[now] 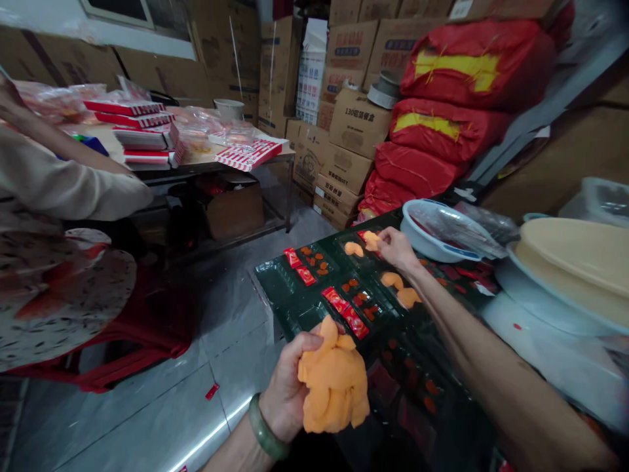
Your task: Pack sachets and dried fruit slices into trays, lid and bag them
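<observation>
In my left hand (289, 380) is a thick bunch of soft, folded orange pieces (334, 387); I cannot tell their kind. A green bangle (265, 429) circles that wrist. My right hand (394, 248) reaches to the table's far end, its fingers closed on a single orange piece (372, 240) over a clear tray. Beside it another orange piece (354, 249) lies in a tray, and more orange pieces (400, 290) lie nearer. Clear plastic trays (302, 320) cover the dark table, some with red sachets (345, 311) and small brown-orange discs (314, 259).
A white basin (437, 233) with plastic packs and stacked tubs (580, 262) stand at the right. Red sacks (457, 72) and cartons (354, 124) fill the back. At left a co-worker (63, 262) is by another table with red-and-white boxes (250, 152).
</observation>
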`<state>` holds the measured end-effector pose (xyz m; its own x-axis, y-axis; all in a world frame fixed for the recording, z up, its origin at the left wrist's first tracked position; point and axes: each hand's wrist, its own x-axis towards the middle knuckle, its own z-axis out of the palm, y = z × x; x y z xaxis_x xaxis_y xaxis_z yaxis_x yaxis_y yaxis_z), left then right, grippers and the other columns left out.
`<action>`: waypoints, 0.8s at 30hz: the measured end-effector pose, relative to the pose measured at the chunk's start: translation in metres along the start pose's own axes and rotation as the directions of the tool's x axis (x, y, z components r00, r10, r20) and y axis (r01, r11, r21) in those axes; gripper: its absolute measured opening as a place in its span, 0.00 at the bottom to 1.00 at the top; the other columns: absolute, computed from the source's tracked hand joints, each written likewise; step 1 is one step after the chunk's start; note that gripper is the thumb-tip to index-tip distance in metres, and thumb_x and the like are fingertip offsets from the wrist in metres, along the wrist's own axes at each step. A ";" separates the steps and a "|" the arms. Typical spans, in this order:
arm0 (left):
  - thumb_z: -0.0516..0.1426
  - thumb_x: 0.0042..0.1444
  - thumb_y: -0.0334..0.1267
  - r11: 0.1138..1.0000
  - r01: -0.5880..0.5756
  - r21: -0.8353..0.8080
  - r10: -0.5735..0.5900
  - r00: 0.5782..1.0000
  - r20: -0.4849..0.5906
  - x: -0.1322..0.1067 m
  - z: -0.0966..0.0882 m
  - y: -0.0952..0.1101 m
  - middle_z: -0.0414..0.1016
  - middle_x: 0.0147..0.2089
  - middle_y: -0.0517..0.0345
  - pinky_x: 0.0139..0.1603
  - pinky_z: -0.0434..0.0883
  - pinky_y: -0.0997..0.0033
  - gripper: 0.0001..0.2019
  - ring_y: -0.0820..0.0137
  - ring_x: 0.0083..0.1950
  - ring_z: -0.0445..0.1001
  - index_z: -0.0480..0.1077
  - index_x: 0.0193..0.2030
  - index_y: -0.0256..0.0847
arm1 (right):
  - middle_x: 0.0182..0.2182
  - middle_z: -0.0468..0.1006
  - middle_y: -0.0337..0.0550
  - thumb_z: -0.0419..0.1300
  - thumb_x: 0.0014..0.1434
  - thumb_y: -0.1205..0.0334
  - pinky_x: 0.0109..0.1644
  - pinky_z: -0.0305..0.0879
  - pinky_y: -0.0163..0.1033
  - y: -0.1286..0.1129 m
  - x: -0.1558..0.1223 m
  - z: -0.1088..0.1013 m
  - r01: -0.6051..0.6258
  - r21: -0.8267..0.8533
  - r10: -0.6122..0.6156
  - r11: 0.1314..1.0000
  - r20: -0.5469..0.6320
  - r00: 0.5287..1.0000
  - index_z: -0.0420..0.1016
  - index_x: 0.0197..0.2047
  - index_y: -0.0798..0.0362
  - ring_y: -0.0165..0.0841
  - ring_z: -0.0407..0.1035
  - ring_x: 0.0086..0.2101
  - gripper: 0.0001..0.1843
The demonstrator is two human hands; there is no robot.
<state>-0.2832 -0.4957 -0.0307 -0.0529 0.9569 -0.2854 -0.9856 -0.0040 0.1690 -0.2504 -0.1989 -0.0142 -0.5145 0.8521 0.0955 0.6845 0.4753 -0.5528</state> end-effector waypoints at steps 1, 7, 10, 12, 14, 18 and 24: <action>0.56 0.40 0.35 1.000 0.000 -0.002 0.000 1.000 0.000 0.000 0.000 0.000 0.71 0.31 0.54 0.42 0.65 0.65 0.12 0.65 0.35 0.72 0.72 0.34 0.35 | 0.26 0.73 0.39 0.54 0.50 0.69 0.27 0.56 0.31 -0.001 0.004 -0.005 0.079 -0.046 -0.077 0.996 0.027 0.997 0.68 0.31 0.54 0.27 0.65 0.26 0.04; 0.57 0.40 0.35 1.000 -0.009 -0.017 0.009 1.000 0.016 0.001 -0.003 -0.001 0.71 0.29 0.53 0.41 0.66 0.62 0.12 0.64 0.34 0.72 0.72 0.34 0.35 | 0.21 0.71 0.38 0.59 0.38 0.75 0.29 0.52 0.32 -0.017 0.022 -0.002 0.347 -0.239 -0.272 0.907 0.296 0.916 0.67 0.20 0.55 0.30 0.64 0.27 0.07; 0.57 0.39 0.35 1.000 -0.001 -0.022 0.001 1.000 -0.005 0.000 -0.002 0.000 0.73 0.30 0.52 0.40 0.67 0.63 0.13 0.64 0.34 0.72 0.72 0.34 0.35 | 0.26 0.73 0.41 0.58 0.39 0.75 0.30 0.53 0.33 -0.019 0.021 0.020 0.378 -0.275 -0.287 0.884 0.319 0.903 0.70 0.24 0.55 0.31 0.65 0.28 0.08; 0.57 0.40 0.36 0.999 -0.007 -0.031 0.006 0.999 -0.033 0.000 -0.001 0.001 0.74 0.31 0.52 0.40 0.68 0.63 0.13 0.64 0.33 0.73 0.72 0.34 0.35 | 0.35 0.73 0.46 0.57 0.43 0.74 0.32 0.55 0.34 -0.019 0.014 0.031 0.384 -0.278 -0.307 0.880 0.285 0.908 0.71 0.32 0.55 0.33 0.67 0.31 0.11; 0.57 0.40 0.36 0.999 -0.031 -0.039 0.028 0.997 -0.066 0.001 0.000 0.004 0.74 0.31 0.52 0.40 0.68 0.63 0.12 0.65 0.32 0.73 0.72 0.34 0.34 | 0.43 0.70 0.53 0.54 0.48 0.73 0.34 0.57 0.36 -0.022 0.001 0.034 0.370 -0.274 -0.316 0.888 0.221 0.923 0.70 0.40 0.57 0.35 0.67 0.35 0.14; 0.56 0.43 0.38 0.999 -0.037 -0.038 0.031 0.988 -0.152 0.001 -0.001 0.011 0.76 0.32 0.48 0.40 0.70 0.64 0.14 0.64 0.33 0.74 0.72 0.34 0.29 | 0.41 0.70 0.51 0.44 0.62 0.62 0.34 0.61 0.35 -0.046 -0.056 0.009 0.382 -0.108 -0.362 0.918 0.172 0.916 0.65 0.47 0.57 0.31 0.67 0.32 0.15; 0.53 0.49 0.37 0.997 -0.070 -0.038 0.066 0.993 -0.099 -0.003 0.003 0.009 0.77 0.30 0.49 0.35 0.72 0.68 0.12 0.66 0.29 0.75 0.72 0.34 0.30 | 0.29 0.70 0.39 0.60 0.49 0.44 0.29 0.60 0.34 -0.091 -0.167 -0.034 0.474 0.221 -0.522 0.852 0.407 0.750 0.70 0.46 0.52 0.30 0.64 0.27 0.26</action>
<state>-0.2914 -0.4982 -0.0252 -0.1330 0.9211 -0.3659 -0.9850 -0.0818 0.1521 -0.2098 -0.3773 0.0482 -0.9532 0.3014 0.0238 0.2254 0.7609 -0.6084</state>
